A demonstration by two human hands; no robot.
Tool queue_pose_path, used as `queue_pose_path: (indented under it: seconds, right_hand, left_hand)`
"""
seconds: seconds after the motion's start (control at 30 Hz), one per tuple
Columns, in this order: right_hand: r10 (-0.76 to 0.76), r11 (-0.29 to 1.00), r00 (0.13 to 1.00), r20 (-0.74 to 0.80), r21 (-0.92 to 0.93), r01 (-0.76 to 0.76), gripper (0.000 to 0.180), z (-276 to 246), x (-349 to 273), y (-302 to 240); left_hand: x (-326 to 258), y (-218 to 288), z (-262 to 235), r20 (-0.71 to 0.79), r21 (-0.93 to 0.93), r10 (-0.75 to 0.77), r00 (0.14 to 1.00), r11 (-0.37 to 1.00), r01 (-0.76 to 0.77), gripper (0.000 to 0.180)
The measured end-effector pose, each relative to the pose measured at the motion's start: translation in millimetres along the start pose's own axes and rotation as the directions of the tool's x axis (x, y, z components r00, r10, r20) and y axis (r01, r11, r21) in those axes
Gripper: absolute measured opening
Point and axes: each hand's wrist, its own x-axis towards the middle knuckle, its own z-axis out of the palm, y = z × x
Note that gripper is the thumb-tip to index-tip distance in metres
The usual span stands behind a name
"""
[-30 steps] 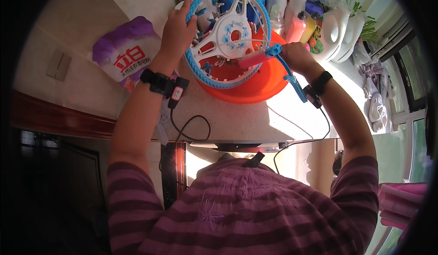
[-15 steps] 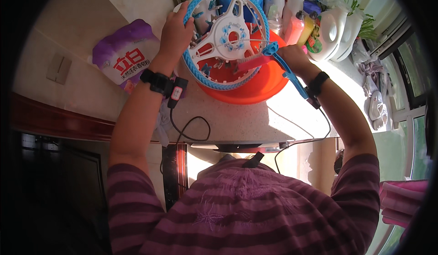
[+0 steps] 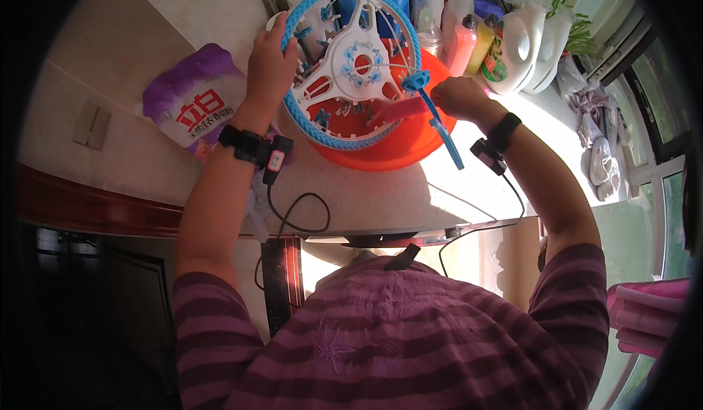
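My left hand [image 3: 268, 65] grips the left rim of a round blue and white clip hanger [image 3: 350, 65], held tilted above an orange basin [image 3: 395, 146]. Small blue clips hang around the hanger's ring. My right hand [image 3: 455, 96] is closed on the hanger's blue hook [image 3: 438, 120], which points down and to the right, and it also touches a pink cloth piece [image 3: 399, 108] lying across the ring. Both wrists wear black bands with small devices and cables.
A purple detergent bag [image 3: 192, 106] lies on the counter at the left. Several bottles [image 3: 432, 0] and white jugs [image 3: 523, 40] stand behind the basin. A window [image 3: 659, 109] and shoes [image 3: 597, 153] are at the right. Pink folded cloth [image 3: 648, 315] sits lower right.
The hanger has been lifted and tipped further up and away from me, my left hand rising with its rim. My right hand has moved left with the hook.
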Motion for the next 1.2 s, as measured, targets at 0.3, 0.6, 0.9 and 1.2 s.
queue_pose_path:
  seconds: [0.3, 0.6, 0.9, 1.2]
  right_hand:
    - [0.002, 0.995, 0.994, 0.112, 0.1, -0.013, 0.023, -21.5, -5.0, 6.7]
    - [-0.047, 0.973, 0.982, -0.183, -0.231, 0.004, 0.015, -7.5, 5.5, 15.0]
    - [-0.137, 0.954, 0.952, -0.275, -0.294, 0.052, 0.013, -3.9, 0.7, 9.3]
    - [0.257, 0.953, 0.938, 0.232, 0.102, -0.287, 0.011, -9.2, 12.2, 5.4]
  left_hand:
    - [-1.8, 7.5, -0.9, -0.028, 0.004, 0.022, 0.999, 1.0, -0.022, 0.049]
    - [-1.2, 13.5, -3.4, -0.03, -0.008, 0.039, 0.999, 0.999, -0.039, 0.049]
    - [-1.3, 22.9, -3.6, -0.058, -0.023, 0.096, 0.994, 0.995, -0.097, 0.049]
    - [-9.4, 40.1, -2.9, -0.068, -0.012, 0.126, 0.99, 0.992, -0.127, 0.05]
